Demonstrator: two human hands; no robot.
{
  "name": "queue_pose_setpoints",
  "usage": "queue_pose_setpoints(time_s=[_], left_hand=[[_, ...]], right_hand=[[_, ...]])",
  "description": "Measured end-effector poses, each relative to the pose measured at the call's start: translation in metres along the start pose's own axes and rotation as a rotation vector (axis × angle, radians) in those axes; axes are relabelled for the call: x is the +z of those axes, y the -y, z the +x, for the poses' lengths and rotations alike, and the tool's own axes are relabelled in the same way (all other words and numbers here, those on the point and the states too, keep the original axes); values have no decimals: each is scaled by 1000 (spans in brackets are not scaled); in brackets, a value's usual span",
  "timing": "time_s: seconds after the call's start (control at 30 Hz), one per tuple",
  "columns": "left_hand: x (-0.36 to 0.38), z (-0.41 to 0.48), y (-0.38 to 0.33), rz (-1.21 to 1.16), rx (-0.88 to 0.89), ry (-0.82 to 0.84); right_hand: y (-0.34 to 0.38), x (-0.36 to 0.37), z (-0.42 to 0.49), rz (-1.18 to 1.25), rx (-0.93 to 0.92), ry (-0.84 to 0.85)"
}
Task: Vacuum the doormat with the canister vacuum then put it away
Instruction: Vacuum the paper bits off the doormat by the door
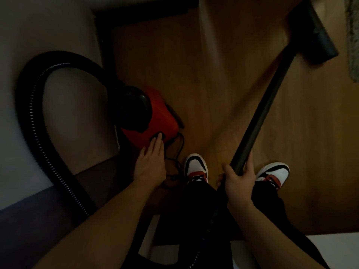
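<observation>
Left hand (150, 162) flat, fingers together, pressing switch on red canister (155, 117); right hand (240, 176) clamped round wand (262, 117), steadying floor nozzle (312, 32) beyond canister, near doormat (352, 35).

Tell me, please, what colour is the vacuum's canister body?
Red, with a black front dome; the canister body shows best in the head view.

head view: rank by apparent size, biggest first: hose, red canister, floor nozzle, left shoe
1. hose, longest by far as it loops from the canister
2. red canister
3. floor nozzle, close to the canister in apparent size; it lies farther from the camera, so this order is unsure
4. left shoe, smallest
</observation>
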State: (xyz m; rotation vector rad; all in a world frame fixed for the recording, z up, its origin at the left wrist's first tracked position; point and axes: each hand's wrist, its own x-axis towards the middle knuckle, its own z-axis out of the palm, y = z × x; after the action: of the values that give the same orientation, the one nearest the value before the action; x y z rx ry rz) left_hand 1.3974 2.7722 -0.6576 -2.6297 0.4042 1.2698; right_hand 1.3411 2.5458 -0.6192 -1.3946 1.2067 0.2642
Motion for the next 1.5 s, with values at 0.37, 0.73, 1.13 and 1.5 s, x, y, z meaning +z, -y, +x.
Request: queue_pose_setpoints(time_s=[0.37, 0.73, 1.13, 1.5], left_hand=[[3, 9, 8, -106, 68, 46], [-33, -4, -9, -205, 48, 67], [-163, -51, -131, -1130, 35, 304], [-250, -43, -267, -1335, 90, 411]], right_hand=[[-5, 2, -1, 9, -1, 35], [14, -1, -9, 12, -1, 8], [85, -45, -22, -11, -2, -32], [148, -122, 21, 95, 74, -135]])
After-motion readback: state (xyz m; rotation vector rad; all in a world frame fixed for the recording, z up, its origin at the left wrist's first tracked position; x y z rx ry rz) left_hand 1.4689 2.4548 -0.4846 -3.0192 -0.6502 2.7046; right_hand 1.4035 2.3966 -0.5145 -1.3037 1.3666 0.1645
